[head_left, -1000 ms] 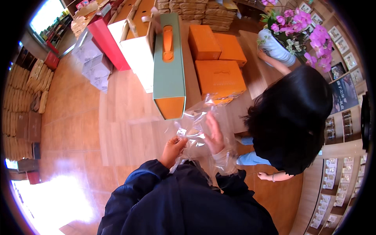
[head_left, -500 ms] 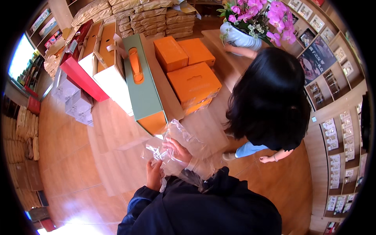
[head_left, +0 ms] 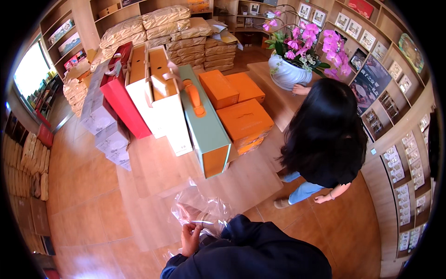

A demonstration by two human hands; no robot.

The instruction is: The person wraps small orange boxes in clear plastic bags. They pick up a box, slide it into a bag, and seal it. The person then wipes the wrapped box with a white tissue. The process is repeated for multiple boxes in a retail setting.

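In front of my dark-sleeved body I hold a clear plastic bag (head_left: 206, 204), crinkled and shiny, above the front edge of the wooden table (head_left: 160, 172). The fingers of my left hand (head_left: 189, 240) are pinched on the near edge of the bag. My right hand (head_left: 189, 212) shows faintly through the film; it looks to be inside the bag, but glare and folds blur its fingers. Beyond the bag, a green gift box (head_left: 207, 125) with an orange handle stands on the table, touched by neither hand.
White boxes (head_left: 173, 125), a red bag (head_left: 124, 100) and grey patterned boxes (head_left: 111, 142) stand left of the green box; orange boxes (head_left: 244, 123) lie right. A person (head_left: 325, 135) at the right touches a white flowerpot (head_left: 288, 72) of pink orchids. Paper-wrapped bundles (head_left: 167, 28) are stacked behind.
The bag and both my hands sit lower in the view, nearer my body. The view has shifted, showing more shelves at the top. My right hand is harder to see through the film.
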